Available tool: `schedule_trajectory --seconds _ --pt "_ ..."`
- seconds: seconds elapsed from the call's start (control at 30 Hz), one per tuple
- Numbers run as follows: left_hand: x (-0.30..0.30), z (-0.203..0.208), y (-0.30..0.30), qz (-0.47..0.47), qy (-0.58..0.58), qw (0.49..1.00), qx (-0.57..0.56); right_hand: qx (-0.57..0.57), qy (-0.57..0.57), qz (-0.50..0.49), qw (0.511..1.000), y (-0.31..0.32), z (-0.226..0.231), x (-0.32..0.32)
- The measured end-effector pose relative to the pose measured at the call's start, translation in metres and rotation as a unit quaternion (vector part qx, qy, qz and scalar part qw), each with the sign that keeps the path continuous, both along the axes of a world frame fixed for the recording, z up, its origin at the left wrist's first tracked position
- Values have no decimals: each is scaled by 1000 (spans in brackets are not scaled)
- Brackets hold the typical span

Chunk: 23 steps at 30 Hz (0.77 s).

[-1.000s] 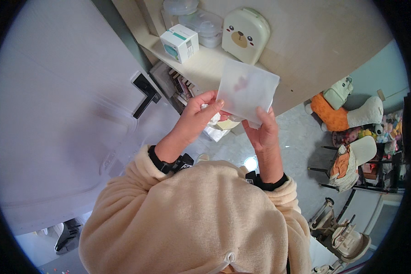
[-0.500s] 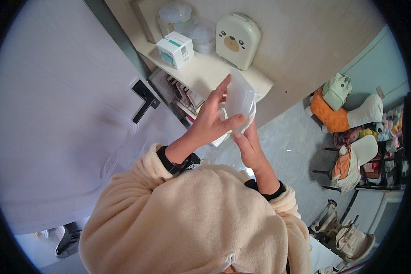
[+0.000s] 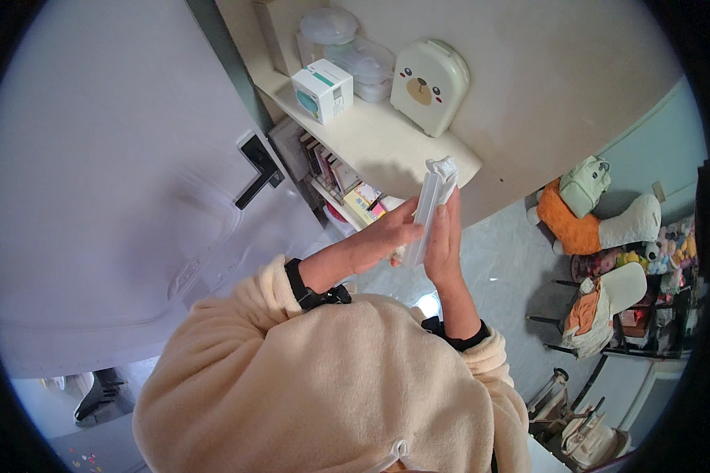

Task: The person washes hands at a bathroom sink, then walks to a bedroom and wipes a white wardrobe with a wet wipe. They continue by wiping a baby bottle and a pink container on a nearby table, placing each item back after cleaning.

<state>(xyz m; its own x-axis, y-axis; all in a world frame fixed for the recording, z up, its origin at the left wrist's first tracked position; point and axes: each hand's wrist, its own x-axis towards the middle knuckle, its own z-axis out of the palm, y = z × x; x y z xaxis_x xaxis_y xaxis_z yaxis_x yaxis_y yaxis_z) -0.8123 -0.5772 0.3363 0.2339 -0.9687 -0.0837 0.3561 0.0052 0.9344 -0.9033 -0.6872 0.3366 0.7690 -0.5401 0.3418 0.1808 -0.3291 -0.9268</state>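
Between my two hands a translucent plastic lid or shallow box (image 3: 427, 206) stands on edge, its rim toward me; which of the two it is, I cannot tell. My left hand (image 3: 388, 238) grips its left side, with the fingers partly hidden behind it. Flat against the right side, my right hand (image 3: 445, 240) presses a crumpled white cloth or tissue (image 3: 443, 169), which sticks out past the top end of the plastic. Both hands are just in front of the rounded shelf end.
On the shelf (image 3: 379, 150) stand a white carton (image 3: 323, 91), clear plastic containers (image 3: 363, 63) and a cream bear-faced case (image 3: 430, 87). Books (image 3: 327, 162) fill the level below. A door with a black handle (image 3: 258, 172) is at left. A chair (image 3: 607, 303) and plush toys stand at right.
The plastic piece has turned from its broad face to nearly edge-on and come slightly toward me. My left fingers have left its top edge, and the white cloth now shows at its upper end.
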Motion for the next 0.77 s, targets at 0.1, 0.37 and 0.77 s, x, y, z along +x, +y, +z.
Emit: schedule_trajectory --seconds 0.1,0.37,0.77 --pt "5 3 4 -30 -31 999 23 83 1 12 996 1 1 -1" --pt "-12 7 -4 -38 -202 977 -61 536 -39 0 843 -13 -20 -7" --pt "-116 -52 -80 -385 56 917 88 326 -26 -498 803 26 -80 -193"
